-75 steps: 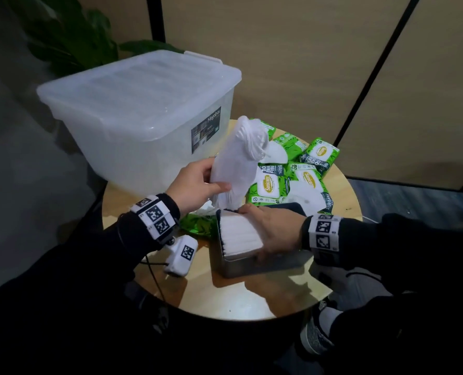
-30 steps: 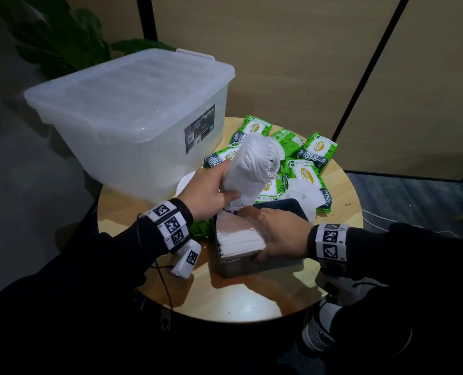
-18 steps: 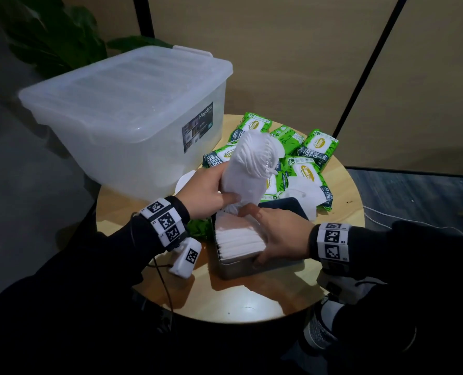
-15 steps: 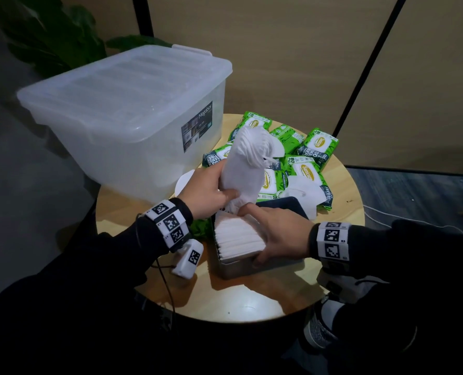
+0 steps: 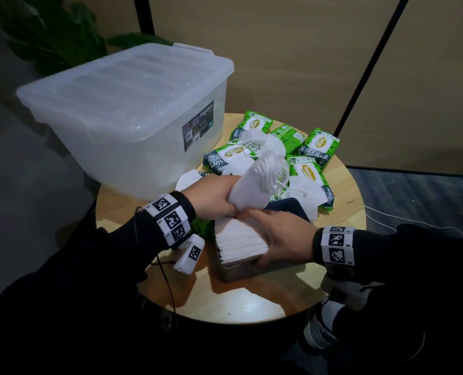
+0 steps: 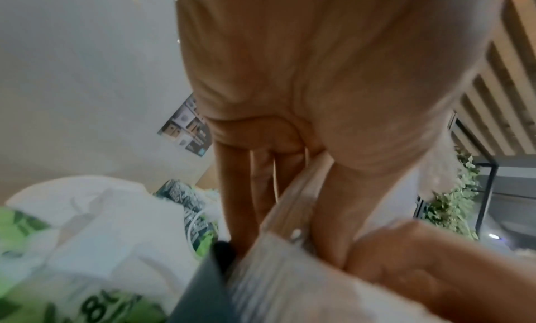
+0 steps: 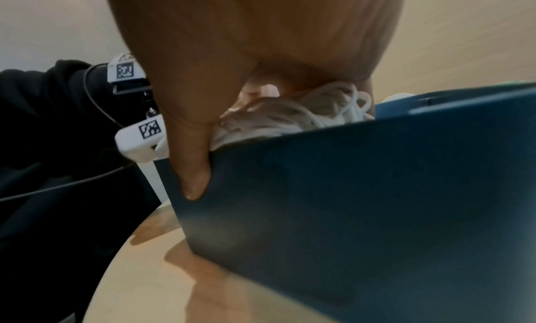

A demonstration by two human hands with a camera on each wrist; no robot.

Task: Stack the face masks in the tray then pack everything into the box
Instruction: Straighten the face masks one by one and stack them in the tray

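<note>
Inserting bundle of white folded face masks (image 5: 254,182), gripped by left hand (image 5: 214,197) with fingers curled round its lower end, into dark blue rectangular tray (image 5: 241,272) on round wooden desk (image 5: 241,301). Right hand (image 5: 284,239) lies on white masks already stacked in tray (image 5: 241,243), fingers fairly straight, thumb over tray wall. Lidded translucent plastic box (image 5: 127,109) stands behind (not yet opened). Risk: tray nearly full; forcing bundle in may splay stack or snag ear loops. Green wipe packets (image 5: 319,144) remain unpacked.
</note>
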